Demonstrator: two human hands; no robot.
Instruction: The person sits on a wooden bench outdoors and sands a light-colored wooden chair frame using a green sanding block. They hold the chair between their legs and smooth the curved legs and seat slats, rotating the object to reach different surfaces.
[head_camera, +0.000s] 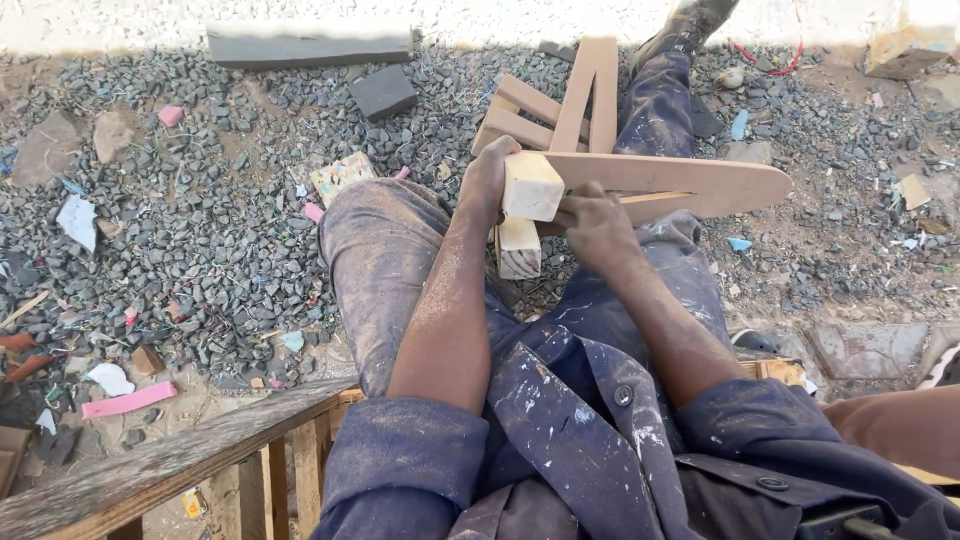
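Observation:
I sit with a wooden frame piece lying across my legs; it has a long flat curved board and several slats fanning away toward my foot. My left hand grips a pale square wooden block at the near end of the board. My right hand is closed around the board just beside that block. A second square block end pokes out below, between my two hands. Both forearms are dusty and the sleeves of my blue paint-spattered coverall are rolled up.
Grey gravel with scraps of paper, pink foam and debris covers the ground. Dark foam blocks and a long grey slab lie at the top. A rough wooden rail runs along the lower left. Someone's brown sleeve shows at the right.

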